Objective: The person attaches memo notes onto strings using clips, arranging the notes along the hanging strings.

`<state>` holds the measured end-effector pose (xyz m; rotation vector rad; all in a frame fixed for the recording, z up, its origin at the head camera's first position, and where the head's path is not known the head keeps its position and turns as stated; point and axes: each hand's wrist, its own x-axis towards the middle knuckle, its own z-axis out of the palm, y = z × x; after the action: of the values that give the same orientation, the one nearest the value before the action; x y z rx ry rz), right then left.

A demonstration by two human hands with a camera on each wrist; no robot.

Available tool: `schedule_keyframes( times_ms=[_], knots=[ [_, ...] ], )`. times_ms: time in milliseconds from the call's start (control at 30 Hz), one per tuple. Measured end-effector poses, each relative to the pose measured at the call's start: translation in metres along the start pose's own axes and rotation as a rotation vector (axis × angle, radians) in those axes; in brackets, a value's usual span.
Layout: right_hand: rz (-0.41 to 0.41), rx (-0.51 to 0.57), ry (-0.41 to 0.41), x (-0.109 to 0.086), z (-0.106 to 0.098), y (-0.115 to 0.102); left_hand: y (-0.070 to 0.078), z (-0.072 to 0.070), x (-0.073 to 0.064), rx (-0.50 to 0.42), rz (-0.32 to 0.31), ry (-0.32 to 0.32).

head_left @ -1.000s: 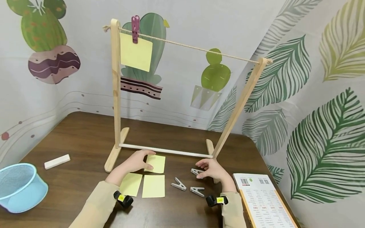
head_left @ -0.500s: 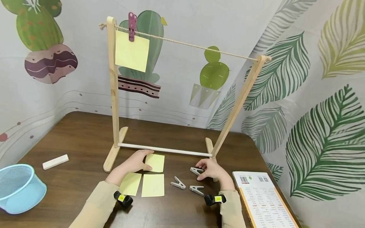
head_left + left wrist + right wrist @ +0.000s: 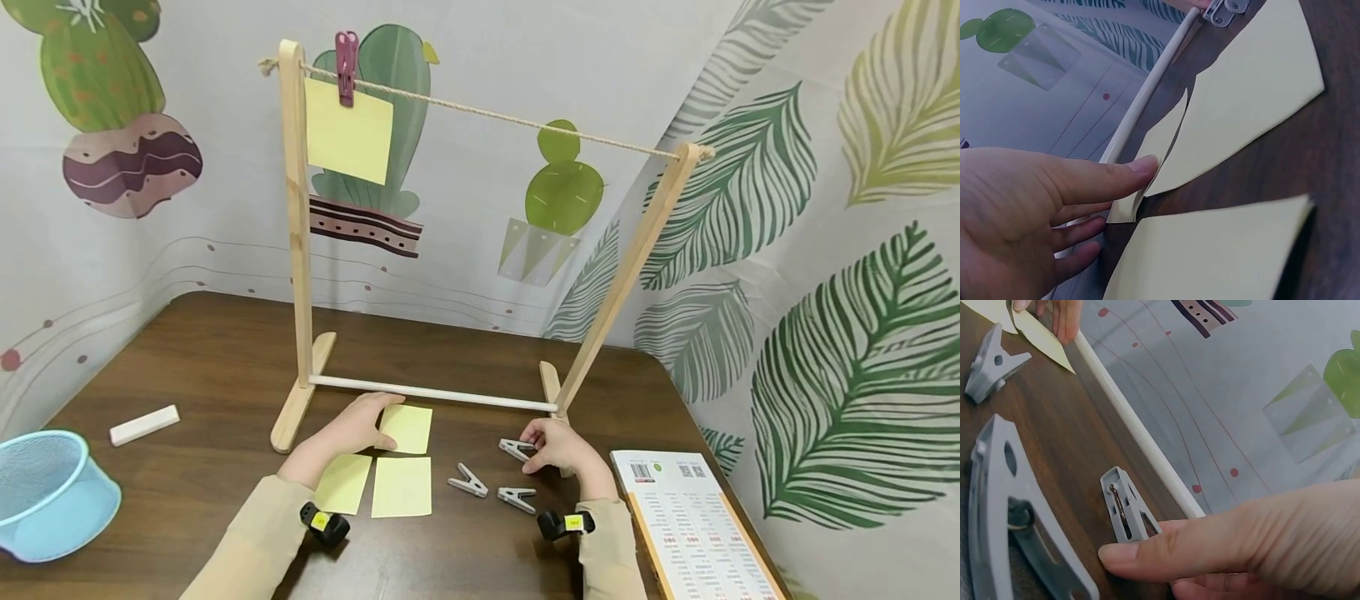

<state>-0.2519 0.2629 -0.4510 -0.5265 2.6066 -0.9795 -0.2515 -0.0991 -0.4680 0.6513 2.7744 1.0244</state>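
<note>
My left hand [image 3: 365, 423] pinches the left edge of the farthest yellow paper square [image 3: 408, 429]. In the left wrist view its thumb lies on that paper [image 3: 1163, 134], which is bent up, with the fingers behind. Two more yellow squares lie nearer, a left one [image 3: 345, 483] partly behind the wrist and a right one [image 3: 402, 487]. With thumb and fingers my right hand [image 3: 561, 444] holds the handle end of a grey clothespin [image 3: 514, 450], seen close in the right wrist view [image 3: 1124, 503]. Two other grey clothespins, one left [image 3: 468, 481] and one nearer [image 3: 517, 499], lie beside it.
A wooden stand [image 3: 302, 233] with a rope [image 3: 480, 111] rises behind the hands, its white bar [image 3: 435, 393] low across. A purple clothespin [image 3: 346, 71] holds a yellow square [image 3: 348, 133] there. Around are a blue mesh basket [image 3: 97, 508], white block [image 3: 145, 425] and booklet [image 3: 697, 517].
The head view has shifted slightly. My right fingers have drawn in a little around the clothespin's handles. My left hand stays at the same paper, almost still.
</note>
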Motion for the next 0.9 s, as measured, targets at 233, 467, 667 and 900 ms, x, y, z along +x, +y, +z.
schedule_keyframes(
  times_ms=[233,467,667,900],
  knots=[
    [-0.029,0.029,0.011,0.0019,0.0007,0.0028,0.0031,-0.0008,-0.0005,0.008,-0.017,0.008],
    [-0.094,0.013,0.058,0.0063,0.0025,0.0047,0.005,-0.0004,-0.0008,0.022,-0.018,0.016],
    [-0.148,0.076,0.112,0.0086,0.0047,0.0038,0.0061,0.0012,-0.0001,0.017,-0.042,0.014],
    [-0.125,0.089,0.17,0.01,0.0076,0.0001,0.0067,0.0017,0.0004,0.019,-0.064,0.018]
  ],
)
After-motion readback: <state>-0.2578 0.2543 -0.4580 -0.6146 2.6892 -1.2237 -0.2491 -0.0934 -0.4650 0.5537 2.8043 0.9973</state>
